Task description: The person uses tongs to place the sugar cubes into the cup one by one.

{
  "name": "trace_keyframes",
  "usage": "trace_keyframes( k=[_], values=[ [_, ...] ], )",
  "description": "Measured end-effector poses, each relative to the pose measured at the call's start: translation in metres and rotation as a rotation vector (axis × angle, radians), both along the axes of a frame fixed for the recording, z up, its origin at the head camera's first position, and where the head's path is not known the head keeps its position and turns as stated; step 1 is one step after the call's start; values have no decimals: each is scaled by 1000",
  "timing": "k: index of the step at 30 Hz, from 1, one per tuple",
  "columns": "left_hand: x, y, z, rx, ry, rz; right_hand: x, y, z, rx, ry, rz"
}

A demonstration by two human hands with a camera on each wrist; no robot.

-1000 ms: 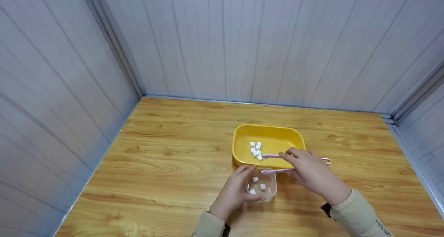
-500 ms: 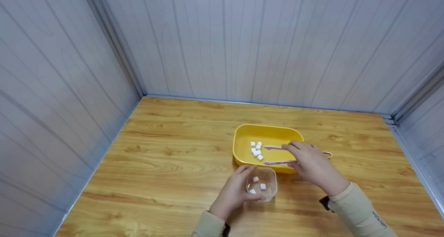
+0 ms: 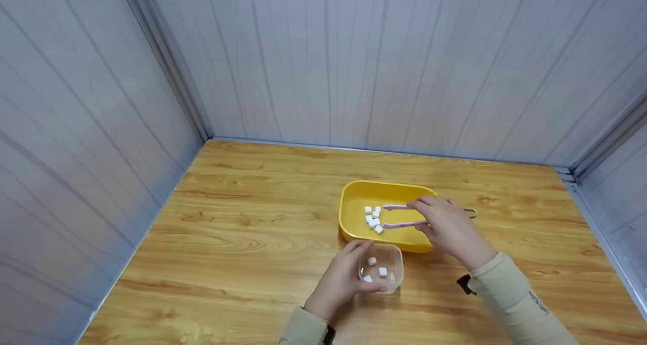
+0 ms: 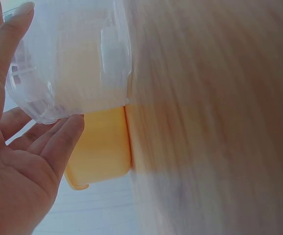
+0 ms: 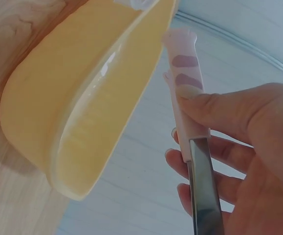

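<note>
with our right hand [image 3: 452, 231] we pinch the pink-and-metal tongs [image 3: 403, 225], tips parted near the small white cubes [image 3: 373, 224] in the yellow, round-cornered tray [image 3: 404, 192]. our left hand [image 3: 343, 274] grasps the clear, square plastic tub [image 3: 390, 258] just before it, three white cubes [image 3: 382, 272] inside.

Clear container [image 4: 77, 58] (left wrist view) partly beyond the top edge.

Pale walls [image 3: 303, 57] around wooden tabletop [image 3: 242, 218]

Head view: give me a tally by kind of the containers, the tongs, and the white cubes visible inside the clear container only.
Yellow tray: 1
Clear container: 1
Pink tongs: 1
White cubes in the clear container: 3
Total: 6
</note>
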State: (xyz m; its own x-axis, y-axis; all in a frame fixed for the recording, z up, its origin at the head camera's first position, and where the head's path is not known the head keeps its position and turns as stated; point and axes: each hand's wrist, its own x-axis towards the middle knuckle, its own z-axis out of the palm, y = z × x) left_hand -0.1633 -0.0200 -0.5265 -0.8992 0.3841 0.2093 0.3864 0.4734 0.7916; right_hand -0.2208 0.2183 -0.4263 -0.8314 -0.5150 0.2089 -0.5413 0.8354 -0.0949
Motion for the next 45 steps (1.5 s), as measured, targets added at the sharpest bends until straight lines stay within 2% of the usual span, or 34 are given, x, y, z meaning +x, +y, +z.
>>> trace_keyframes(
  k=[10, 23, 29, 36, 45],
  values=[
    [-1, 1, 2, -3, -47, 11, -18, -5, -3, 30, -4, -18],
    [0, 0, 1, -3, -14, 15, -39, -11, -5, 50, -26, -35],
    [1, -1, 0, 25, 24, 2, -47, -13, -10, 56, -20, -30],
    [0, -1, 0, 32, -8, 8, -55, -18, -14, 52, -46, -64],
    [-1, -1, 0, 25, 5, 5, -58, -23, -16, 74, -19, -33]
  ],
)
